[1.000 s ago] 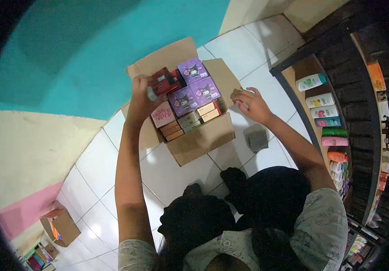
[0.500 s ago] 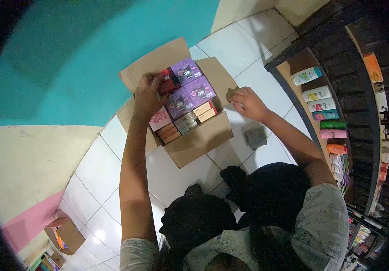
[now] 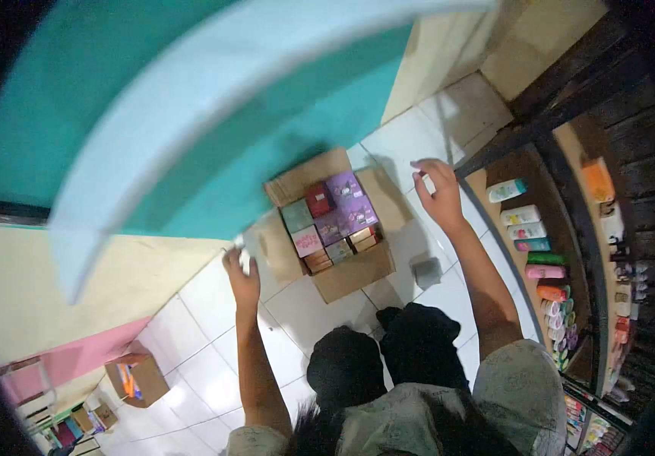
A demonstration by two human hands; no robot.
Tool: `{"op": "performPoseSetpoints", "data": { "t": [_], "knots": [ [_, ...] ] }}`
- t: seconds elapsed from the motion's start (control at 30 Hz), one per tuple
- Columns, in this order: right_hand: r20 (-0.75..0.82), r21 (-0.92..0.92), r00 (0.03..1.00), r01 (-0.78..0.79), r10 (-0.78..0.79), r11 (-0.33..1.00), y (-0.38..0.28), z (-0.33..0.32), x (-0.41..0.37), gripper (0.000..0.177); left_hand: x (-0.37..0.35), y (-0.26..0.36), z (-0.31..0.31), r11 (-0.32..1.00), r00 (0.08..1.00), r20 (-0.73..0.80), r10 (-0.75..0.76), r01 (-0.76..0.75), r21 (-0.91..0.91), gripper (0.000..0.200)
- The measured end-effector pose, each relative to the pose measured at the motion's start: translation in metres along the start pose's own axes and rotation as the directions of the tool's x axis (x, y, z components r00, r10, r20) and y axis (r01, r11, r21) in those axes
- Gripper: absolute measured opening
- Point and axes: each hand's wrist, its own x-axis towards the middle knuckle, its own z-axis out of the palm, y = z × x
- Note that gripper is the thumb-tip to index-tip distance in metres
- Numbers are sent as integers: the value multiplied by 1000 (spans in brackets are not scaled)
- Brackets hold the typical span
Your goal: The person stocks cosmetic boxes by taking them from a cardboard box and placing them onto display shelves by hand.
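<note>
An open cardboard box (image 3: 354, 283) stands on the floor by the wall, its flaps folded outward. Packed inside are purple cartons (image 3: 356, 215) with a cartoon figure, a dark red carton (image 3: 318, 200), a grey-green carton (image 3: 297, 216), a pink-and-white carton (image 3: 308, 241) and several smaller brown and cream ones. My left hand (image 3: 242, 277) is off the box's left side, thumb and fingers apart, holding nothing visible. To the right of the box, my right hand (image 3: 440, 194) is raised with bent, parted fingers and nothing seen in them. Neither touches the box.
A flat grey square (image 3: 426, 272) lies on the tiles right of the box. Shelves with bottles (image 3: 526, 230) line the right side. Another carton (image 3: 139, 380) stands at lower left. A blurred pale curved strip (image 3: 191, 99) crosses the upper left view.
My left hand has left the red carton and drawn back left. My right hand no longer shows the greenish piece and has lifted away. A grey-green carton now shows beside the red one. The view has shifted.
</note>
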Motion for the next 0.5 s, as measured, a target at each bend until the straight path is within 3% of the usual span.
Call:
{"op": "performPoseSetpoints", "data": {
  "t": [0.03, 0.07, 0.1, 0.17, 0.2, 0.23, 0.27, 0.33, 0.43, 0.5],
  "knots": [
    [35, -79, 999, 22, -20, 997, -10, -22, 7, 20, -19, -7, -25, 969, 999, 28, 34, -40, 243, 39],
    [7, -126, 999, 39, -38, 991, -15, -43, 11, 19, -46, -27, -40, 952, 994, 1, 112, -108, 287, 36],
    [-29, -84, 1000, 9, -11, 996, -24, -66, 20, 18, -72, -27, -58, 917, 980, 70, 185, -198, 347, 36],
    [-167, 80, 977, -120, 132, 990, -71, -127, 44, 12, -126, -30, -73, 951, 993, 105, -49, 14, 310, 35],
    [-260, 196, 938, -180, 228, 964, -86, -148, 50, 8, -148, 0, -79, 921, 971, 150, -185, 119, 371, 34],
    [-247, 517, 855, -282, 456, 808, -106, -170, 59, 6, -153, 70, -95, 966, 914, 312, -258, 246, 80, 36],
    [-287, 435, 858, -279, 426, 856, -107, -187, 64, 7, -156, 134, -108, 963, 886, 376, -270, 256, 88, 29],
    [-247, 535, 829, -315, 501, 784, -150, -237, 98, 9, -159, 272, -138, 959, 905, 363, -224, 271, -82, 23],
    [-215, 600, 786, -362, 580, 713, -250, -311, 157, 13, -133, 402, -182, 981, 955, 242, 173, -146, -124, 18],
    [-266, 651, 839, -207, 475, 731, -299, -346, 206, 13, -102, 502, -229, 927, 920, 117, 374, -368, -74, 16]
  ]
}}
